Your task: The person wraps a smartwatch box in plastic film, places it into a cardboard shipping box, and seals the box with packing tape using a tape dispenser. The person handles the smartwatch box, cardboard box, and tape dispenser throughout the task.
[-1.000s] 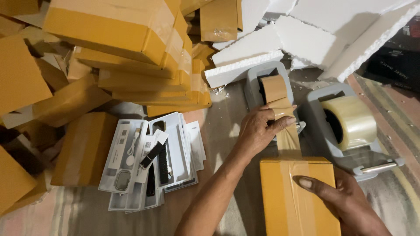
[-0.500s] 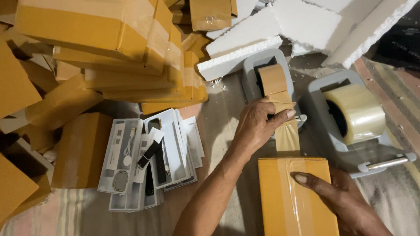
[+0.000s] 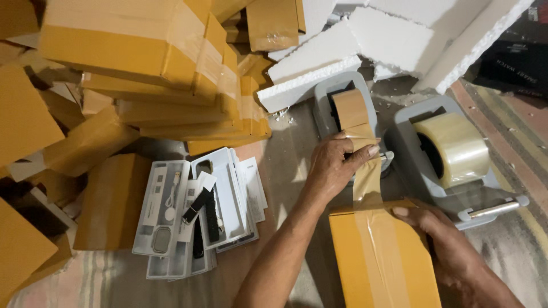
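Fingers of the left hand [image 3: 337, 165] pinch a strip of brown packing tape [image 3: 367, 181] stretched from its grey dispenser [image 3: 325, 105] to the yellow cardboard box [image 3: 379, 256]; the right hand [image 3: 442, 239] presses flat on the box's far edge.

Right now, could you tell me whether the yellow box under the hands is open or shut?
Shut: the yellow box has its top closed flat, with brown tape running along it from the dispenser. The right hand presses it.

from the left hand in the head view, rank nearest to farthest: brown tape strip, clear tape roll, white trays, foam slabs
From the left hand:
1. brown tape strip, pinched in it
2. clear tape roll, right
3. white trays, left
4. foam slabs, top
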The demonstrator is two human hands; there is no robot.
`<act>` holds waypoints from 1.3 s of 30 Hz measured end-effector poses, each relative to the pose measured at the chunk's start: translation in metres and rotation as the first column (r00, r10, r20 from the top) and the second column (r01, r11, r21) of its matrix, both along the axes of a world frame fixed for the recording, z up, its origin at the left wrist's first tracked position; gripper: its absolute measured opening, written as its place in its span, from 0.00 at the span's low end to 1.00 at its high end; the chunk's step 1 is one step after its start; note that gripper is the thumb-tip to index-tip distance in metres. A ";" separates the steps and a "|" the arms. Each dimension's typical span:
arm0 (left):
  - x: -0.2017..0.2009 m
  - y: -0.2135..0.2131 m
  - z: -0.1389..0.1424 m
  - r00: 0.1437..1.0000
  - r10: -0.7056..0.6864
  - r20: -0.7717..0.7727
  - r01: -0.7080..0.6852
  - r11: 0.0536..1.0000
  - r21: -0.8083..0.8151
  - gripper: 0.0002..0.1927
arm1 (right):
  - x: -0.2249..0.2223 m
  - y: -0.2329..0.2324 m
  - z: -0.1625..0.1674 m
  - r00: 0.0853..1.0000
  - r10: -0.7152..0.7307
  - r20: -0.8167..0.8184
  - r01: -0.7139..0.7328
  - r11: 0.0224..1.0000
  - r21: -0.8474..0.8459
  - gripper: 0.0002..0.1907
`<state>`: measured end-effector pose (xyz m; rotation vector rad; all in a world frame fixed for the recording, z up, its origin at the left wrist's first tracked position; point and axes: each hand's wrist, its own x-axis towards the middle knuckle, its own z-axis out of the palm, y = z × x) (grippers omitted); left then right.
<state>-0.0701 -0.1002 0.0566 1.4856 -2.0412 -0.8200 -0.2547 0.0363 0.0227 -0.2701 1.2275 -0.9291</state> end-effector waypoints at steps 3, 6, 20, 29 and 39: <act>0.001 0.001 -0.001 0.885 -0.191 -0.425 0.117 0.974 -0.196 0.16 | 0.002 -0.017 0.014 0.999 -0.043 -0.018 0.044 0.998 0.038 0.23; 0.002 0.000 -0.002 0.914 -0.187 -0.359 0.125 0.974 -0.190 0.15 | 0.000 -0.041 0.027 0.997 0.028 -0.068 -0.024 0.998 0.063 0.24; -0.014 -0.004 -0.017 0.917 -0.155 -0.367 0.060 0.964 -0.259 0.22 | -0.014 -0.081 0.057 0.854 0.393 -0.340 -0.362 0.919 0.154 0.20; -0.020 -0.006 -0.024 0.917 -0.124 -0.380 0.026 0.968 -0.251 0.27 | -0.014 -0.092 0.061 0.771 0.548 -0.325 -0.558 0.827 0.071 0.25; -0.026 -0.011 -0.034 0.950 -0.081 -0.301 0.011 0.974 -0.226 0.28 | -0.030 -0.093 -0.049 0.250 0.261 -0.932 -0.952 0.243 -0.188 0.19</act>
